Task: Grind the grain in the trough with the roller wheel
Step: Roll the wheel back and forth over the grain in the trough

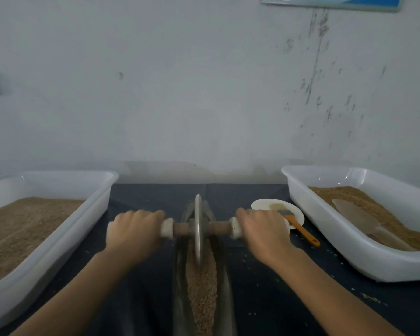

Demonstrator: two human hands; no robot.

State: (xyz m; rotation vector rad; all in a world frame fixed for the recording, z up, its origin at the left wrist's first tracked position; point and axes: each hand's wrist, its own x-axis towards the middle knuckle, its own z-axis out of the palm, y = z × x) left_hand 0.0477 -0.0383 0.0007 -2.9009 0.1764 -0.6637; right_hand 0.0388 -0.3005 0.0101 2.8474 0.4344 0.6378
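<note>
At the far left, a white tub [102,202] filled with fine tan meal is shown on the dark cloth-covered table [146,197]. Next to it, the left hand [134,235] is seen with its fingers curled round the left end of the wooden axle [180,229], over a pale wrapped grip. At the centre, the roller wheel [198,229], a thin metal disc set upright on the axle, is seated in the narrow trough [224,270], which runs away from the viewer. The grain [203,287] is heaped along the near part of the trough and is met by the wheel's lower edge. The kernels there appear largely whole, so the grinding is judged to be at an early or middle stage, with many passes left; the far end of the trough is hidden behind the wheel. The right hand [262,232] is closed likewise round the right end of the axle. Just beyond it, a small white plate [260,204] carrying a brush [298,226] with an orange handle is shown. At the far right, a second white tub [325,214] holds coarser grain and a pale scoop [357,214]. Stray kernels are scattered over the cloth.
</note>
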